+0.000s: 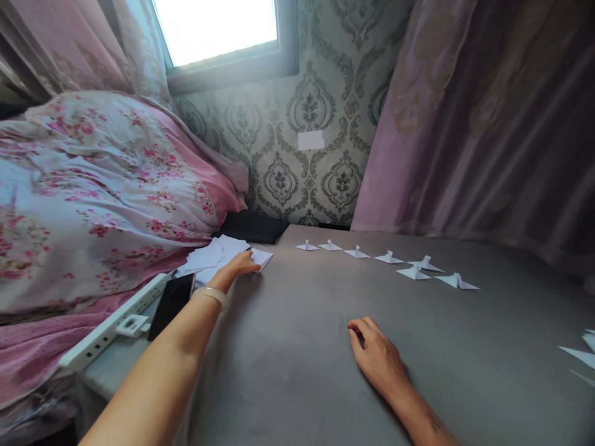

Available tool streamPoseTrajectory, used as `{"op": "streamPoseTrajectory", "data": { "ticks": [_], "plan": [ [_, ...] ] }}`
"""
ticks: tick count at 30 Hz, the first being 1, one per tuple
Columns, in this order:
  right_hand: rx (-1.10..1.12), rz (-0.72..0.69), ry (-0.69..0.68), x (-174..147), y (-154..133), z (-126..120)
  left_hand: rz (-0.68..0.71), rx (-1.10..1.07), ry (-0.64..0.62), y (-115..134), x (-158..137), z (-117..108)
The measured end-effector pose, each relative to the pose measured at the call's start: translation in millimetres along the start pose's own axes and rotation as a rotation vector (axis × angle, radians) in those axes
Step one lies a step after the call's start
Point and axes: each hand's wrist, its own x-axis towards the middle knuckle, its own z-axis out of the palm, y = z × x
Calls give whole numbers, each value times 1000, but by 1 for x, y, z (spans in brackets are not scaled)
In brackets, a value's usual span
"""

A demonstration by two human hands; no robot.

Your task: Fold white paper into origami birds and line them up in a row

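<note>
Grey covering stretches across the bench (288,359), seen from the head camera, as two bare hands rest well apart. The left arm, a pale bangle (211,295) at its wrist, extends to the far left, where the left hand (245,262) touches a white sheet (264,259) at the right side of a loose paper pile (214,255). Its fingers bend over the sheet; whether they grip it cannot be told. Nearer and to the right, the right hand (375,354) lies loosely curled, a narrow gap beside the thumb and nothing seen in it, seemingly idle while the other reaches.

Seven folded papers (388,257) run unevenly from the far middle toward the right, points spread low and a small peak upright on each. Gaps between most of them probably keep the points from catching. More white folds (581,355) show at the right edge, cut off by the frame. On the left, a phone (171,305) and a power strip (116,322) with a charger (132,325) sit near floral bedding (106,186), perhaps kept aside to spare working room.
</note>
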Motion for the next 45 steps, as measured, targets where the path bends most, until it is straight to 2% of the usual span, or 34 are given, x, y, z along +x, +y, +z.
{"op": "streamPoseTrajectory", "data": {
  "ticks": [6,14,18,22,24,26,29,33,36,39,42,45],
  "plan": [
    [-3,-14,27,0,-1,0,-13,-50,59,-1,-2,-3],
    [10,5,9,-1,-2,-2,-152,-223,213,-2,0,5],
    [7,13,-1,0,-3,-3,-212,-412,288,0,-7,5],
    [18,15,-6,-1,-4,-4,-261,-670,413,4,-24,-5],
    [32,12,-2,-2,-4,-4,-271,-825,486,12,-34,-12],
    [58,9,9,-2,-3,-3,-239,-998,494,28,-44,-16],
    [150,23,36,0,-2,-2,-130,-1259,352,66,-61,-8],
    [437,118,104,5,1,-5,6,-1511,-19,131,-94,23],
    [785,358,115,7,5,-18,52,-1593,-296,176,-123,47],
    [1067,560,162,9,12,-34,126,-1669,-594,206,-146,61],
    [1069,621,186,10,20,-44,188,-1593,-699,219,-157,68],
    [1002,540,170,11,25,-44,193,-1469,-696,218,-158,73]
  ]
}}
